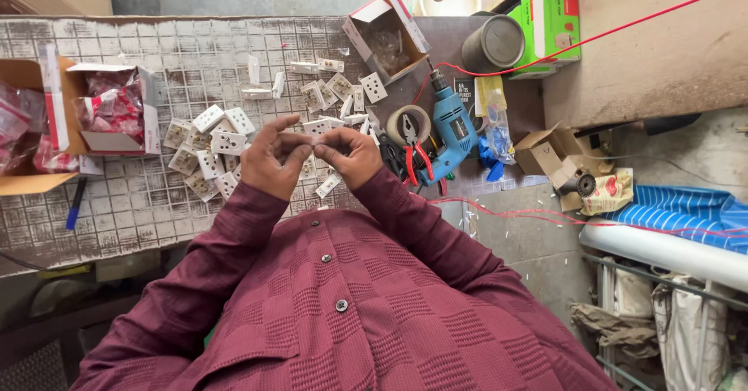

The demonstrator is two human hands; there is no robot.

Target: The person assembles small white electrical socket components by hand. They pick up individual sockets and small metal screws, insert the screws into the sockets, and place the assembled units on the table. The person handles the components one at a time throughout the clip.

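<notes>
My left hand and my right hand meet in front of my chest, fingertips pinched together on a small white part that is mostly hidden by the fingers. Both arms wear maroon checked sleeves. Just beyond the hands, several white socket modules lie scattered on the tiled worktop; one lies just under my right hand. Further back lie more white modules.
A blue electric drill, red-handled pliers and a tape roll lie to the right. Open cardboard boxes stand at the back and at the left with red packets. A green box, a grey tin and red wire sit at far right.
</notes>
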